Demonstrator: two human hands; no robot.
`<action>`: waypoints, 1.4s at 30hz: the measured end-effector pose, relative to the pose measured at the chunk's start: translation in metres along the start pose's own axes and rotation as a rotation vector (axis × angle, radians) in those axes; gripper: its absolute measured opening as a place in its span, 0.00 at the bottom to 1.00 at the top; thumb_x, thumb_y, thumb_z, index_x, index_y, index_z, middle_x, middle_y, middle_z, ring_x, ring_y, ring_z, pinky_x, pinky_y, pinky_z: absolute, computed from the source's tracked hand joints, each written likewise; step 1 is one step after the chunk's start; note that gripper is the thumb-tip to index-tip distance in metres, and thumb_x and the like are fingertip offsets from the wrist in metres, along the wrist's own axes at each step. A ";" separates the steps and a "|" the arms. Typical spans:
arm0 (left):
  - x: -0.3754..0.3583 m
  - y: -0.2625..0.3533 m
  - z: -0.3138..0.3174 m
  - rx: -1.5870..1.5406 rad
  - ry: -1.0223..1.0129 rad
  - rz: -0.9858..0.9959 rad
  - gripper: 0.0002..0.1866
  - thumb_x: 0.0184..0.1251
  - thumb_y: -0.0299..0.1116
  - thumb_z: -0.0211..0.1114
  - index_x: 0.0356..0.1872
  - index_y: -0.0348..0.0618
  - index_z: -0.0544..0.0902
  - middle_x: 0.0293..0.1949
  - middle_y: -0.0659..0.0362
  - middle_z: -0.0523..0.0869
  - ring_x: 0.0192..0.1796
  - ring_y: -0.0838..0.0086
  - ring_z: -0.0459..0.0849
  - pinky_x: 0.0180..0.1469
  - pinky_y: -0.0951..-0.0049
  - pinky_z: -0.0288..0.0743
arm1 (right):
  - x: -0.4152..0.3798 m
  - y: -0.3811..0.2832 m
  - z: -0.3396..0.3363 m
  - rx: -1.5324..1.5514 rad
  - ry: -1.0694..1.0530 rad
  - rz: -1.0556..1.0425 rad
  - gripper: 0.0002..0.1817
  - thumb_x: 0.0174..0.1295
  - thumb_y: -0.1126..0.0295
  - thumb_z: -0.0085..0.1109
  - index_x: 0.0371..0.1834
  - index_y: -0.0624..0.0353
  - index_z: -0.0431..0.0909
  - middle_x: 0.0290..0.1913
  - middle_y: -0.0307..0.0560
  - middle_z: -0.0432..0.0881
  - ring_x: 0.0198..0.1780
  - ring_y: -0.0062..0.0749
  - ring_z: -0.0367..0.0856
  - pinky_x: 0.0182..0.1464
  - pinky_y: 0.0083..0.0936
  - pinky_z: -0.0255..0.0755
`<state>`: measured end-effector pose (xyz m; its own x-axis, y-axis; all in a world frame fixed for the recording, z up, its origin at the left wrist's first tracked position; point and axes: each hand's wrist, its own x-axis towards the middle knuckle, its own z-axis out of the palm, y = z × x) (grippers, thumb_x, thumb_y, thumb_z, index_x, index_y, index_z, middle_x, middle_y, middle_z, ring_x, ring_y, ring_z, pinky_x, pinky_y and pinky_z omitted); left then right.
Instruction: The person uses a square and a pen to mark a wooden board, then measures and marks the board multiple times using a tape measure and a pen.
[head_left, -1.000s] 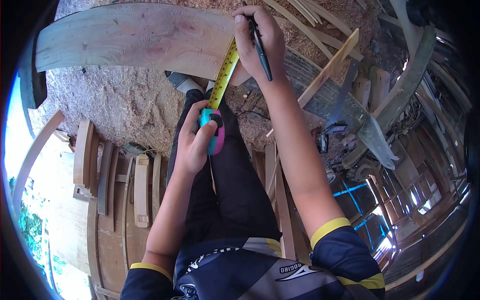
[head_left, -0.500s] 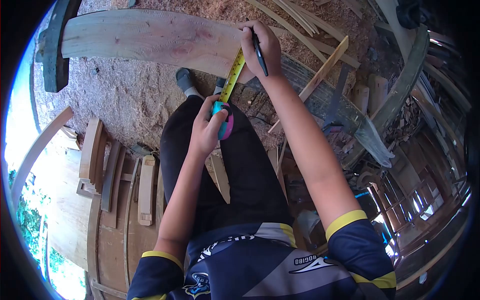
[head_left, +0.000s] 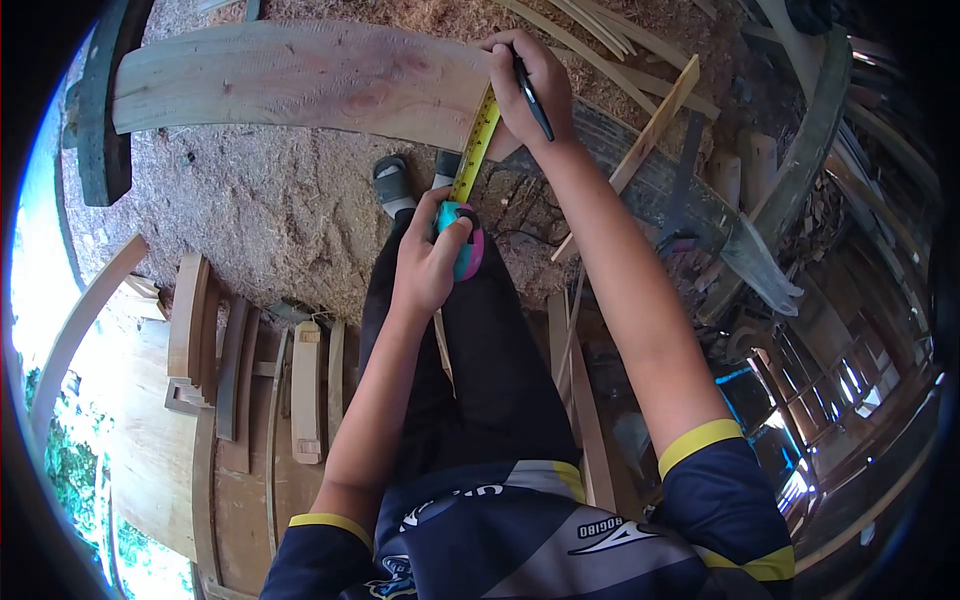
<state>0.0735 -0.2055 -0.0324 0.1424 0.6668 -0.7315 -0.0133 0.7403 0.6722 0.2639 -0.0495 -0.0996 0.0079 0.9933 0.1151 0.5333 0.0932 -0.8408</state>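
My left hand (head_left: 430,255) is closed around a teal and pink tape measure (head_left: 467,262), thumb on its case. The yellow blade (head_left: 476,150) runs out from the case across the right part of a wide wooden board (head_left: 300,80). At the blade's far end, by the board's far edge, is my right hand (head_left: 535,90), its fingers closed. A black pen (head_left: 531,95) sits in that hand, pointing back toward my forearm. Whether the right fingertips also pinch the blade's tip is hidden.
A dark beam (head_left: 105,110) supports the board's left end. Beneath the board, shavings cover the ground (head_left: 270,210). Cut wood pieces (head_left: 190,320) stand at the left, and a narrow plank (head_left: 640,150) lies slanted at the right. A clear plastic bag (head_left: 760,265) hangs farther right.
The view has shifted slightly, so both hands and the tape measure appear a little farther right. My feet and legs show at a different angle. Both grips stay the same.
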 end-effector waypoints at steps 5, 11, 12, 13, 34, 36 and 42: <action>-0.003 0.007 -0.001 0.075 0.004 0.020 0.26 0.76 0.42 0.67 0.69 0.39 0.78 0.43 0.59 0.84 0.47 0.76 0.81 0.55 0.72 0.76 | 0.000 0.000 -0.001 0.014 0.016 0.013 0.07 0.75 0.69 0.60 0.44 0.58 0.86 0.39 0.54 0.87 0.44 0.54 0.87 0.49 0.44 0.81; -0.004 0.029 -0.030 0.195 -0.051 0.086 0.29 0.74 0.46 0.70 0.67 0.39 0.76 0.45 0.54 0.88 0.51 0.69 0.86 0.58 0.66 0.79 | -0.001 -0.008 -0.013 0.262 0.185 0.104 0.11 0.83 0.63 0.60 0.48 0.58 0.87 0.41 0.46 0.90 0.43 0.36 0.89 0.49 0.34 0.82; -0.004 0.039 -0.039 0.213 -0.055 0.097 0.29 0.74 0.46 0.70 0.67 0.39 0.76 0.45 0.54 0.88 0.51 0.69 0.86 0.58 0.66 0.79 | -0.003 -0.013 -0.024 0.270 0.204 0.098 0.11 0.83 0.63 0.60 0.48 0.58 0.87 0.41 0.46 0.90 0.43 0.36 0.89 0.49 0.34 0.82; -0.003 0.053 -0.051 0.308 -0.111 0.069 0.30 0.72 0.47 0.72 0.66 0.39 0.75 0.45 0.53 0.88 0.52 0.67 0.86 0.60 0.63 0.79 | -0.007 -0.020 -0.038 0.199 0.193 0.101 0.12 0.83 0.62 0.60 0.48 0.58 0.87 0.42 0.45 0.90 0.43 0.35 0.89 0.49 0.33 0.82; 0.176 0.213 -0.059 0.158 -0.249 0.304 0.37 0.71 0.49 0.80 0.71 0.38 0.74 0.58 0.49 0.87 0.57 0.65 0.91 0.60 0.64 0.87 | -0.127 -0.087 -0.020 0.545 0.181 0.512 0.07 0.79 0.75 0.62 0.55 0.63 0.81 0.39 0.39 0.78 0.40 0.20 0.79 0.43 0.24 0.74; 0.183 0.208 -0.037 0.065 -0.209 0.285 0.27 0.84 0.47 0.68 0.70 0.39 0.74 0.60 0.49 0.85 0.61 0.61 0.89 0.64 0.58 0.88 | -0.131 -0.091 0.007 0.375 0.380 0.481 0.08 0.79 0.77 0.63 0.57 0.63 0.80 0.43 0.40 0.77 0.43 0.18 0.78 0.47 0.23 0.74; 0.206 0.192 0.006 0.102 -0.331 0.264 0.32 0.81 0.44 0.73 0.76 0.46 0.68 0.61 0.50 0.83 0.60 0.66 0.87 0.63 0.56 0.90 | -0.140 -0.101 0.055 0.399 0.631 0.472 0.14 0.74 0.82 0.67 0.59 0.61 0.79 0.49 0.43 0.80 0.48 0.24 0.81 0.54 0.25 0.77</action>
<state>0.1060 0.0735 -0.0534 0.4573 0.7560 -0.4684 0.0038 0.5250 0.8511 0.1621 -0.1937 -0.0598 0.6809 0.7225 -0.1198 0.0221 -0.1837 -0.9827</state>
